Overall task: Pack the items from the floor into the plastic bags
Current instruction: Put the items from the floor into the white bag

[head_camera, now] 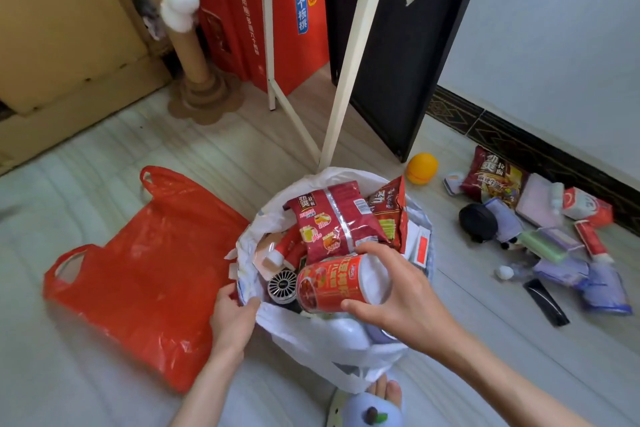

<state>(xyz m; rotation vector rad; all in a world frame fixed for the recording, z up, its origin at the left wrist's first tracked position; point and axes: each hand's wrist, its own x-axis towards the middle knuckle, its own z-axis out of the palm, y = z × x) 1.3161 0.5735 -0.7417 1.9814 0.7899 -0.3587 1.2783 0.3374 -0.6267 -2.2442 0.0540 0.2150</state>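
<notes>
Packing is well under way: a red can [334, 282] is held on its side over the open mouth of the white plastic bag [322, 340], gripped by the right hand [398, 291] with the thumb under the body and the fingers curled over the white end. The left hand [232, 317] is closed on the near-left rim of that bag, pinching the film so that the opening is kept wide. Inside the bag a red noodle packet [332, 218] is seen lying on top, a second packet [389, 210] standing on edge beside it, and a small round fan [282, 284] just beside the can. The can is judged to be rigid, fairly heavy if full and smooth enough to slip, so a hold around the middle of its body is thought safer than one by the ends; it is best lowered toward the bottom rather than dropped onto the packets, whose contents are probably brittle. The bag film is thin and limp, and no shape is kept unless its rim is held. A red plastic bag [145, 274] lies flat and unfilled on the floor to the left, touching the white one. Well apart to the right, loose items remain on the floor [450, 374]: an orange ball [421, 168], another noodle packet [493, 180], a black round object [478, 222] and a scatter of small packets, some too blurred to be identified.
</notes>
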